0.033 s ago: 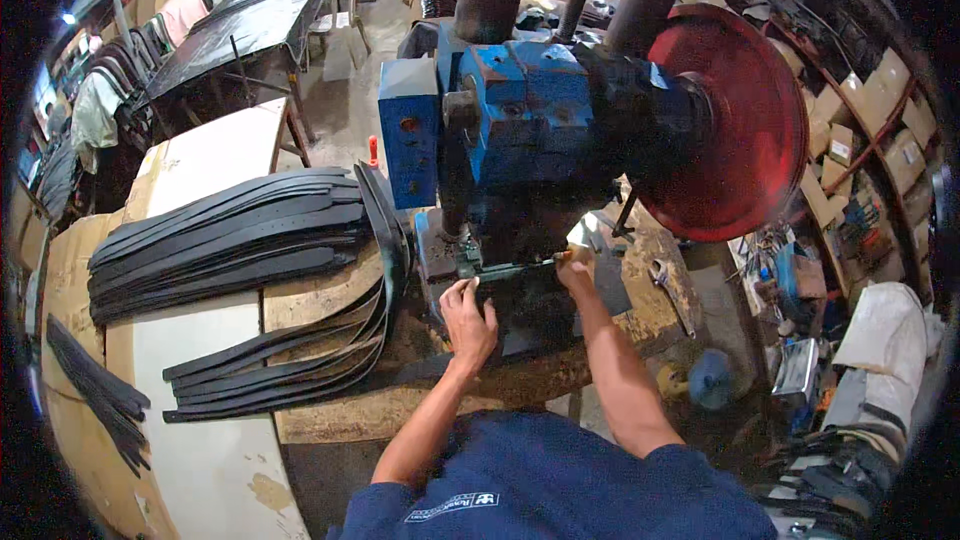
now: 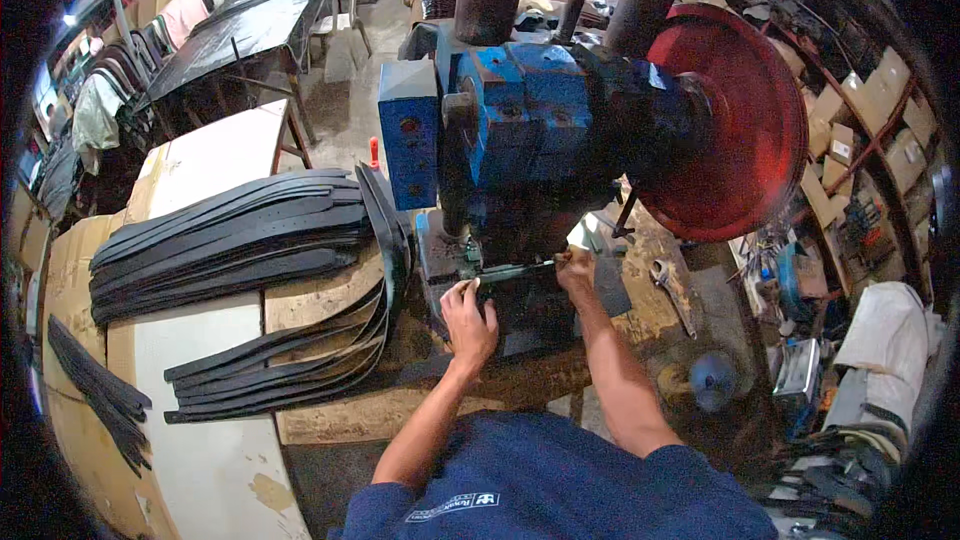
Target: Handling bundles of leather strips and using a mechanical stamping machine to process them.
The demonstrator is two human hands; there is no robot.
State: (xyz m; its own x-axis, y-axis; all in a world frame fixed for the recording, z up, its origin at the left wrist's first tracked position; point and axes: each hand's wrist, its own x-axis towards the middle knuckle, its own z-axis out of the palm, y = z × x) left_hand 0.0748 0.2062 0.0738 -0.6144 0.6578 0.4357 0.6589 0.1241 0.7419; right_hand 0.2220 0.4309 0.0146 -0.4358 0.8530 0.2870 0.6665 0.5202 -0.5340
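A blue and black press (image 2: 525, 105) stands in front of me, and both my hands are at its bed. My left hand (image 2: 470, 323) rests at the front left of the bed, its fingertips by the end of a thin pale bar (image 2: 515, 267). Its thumb stands apart from the fingers, and no object shows in its grasp. At the bar's other end my right hand (image 2: 575, 270) has its fingers closed; what they hold is too small and dark to name. The press head hides the area behind the bar.
Several black belt straps (image 2: 230, 230) lie stacked left of the press, with curved straps (image 2: 280, 370) nearer me and a small bundle (image 2: 95, 395) farther left. A red flywheel (image 2: 735, 125) juts out right. A wrench (image 2: 673, 295) lies on the worn wooden bench (image 2: 400, 415).
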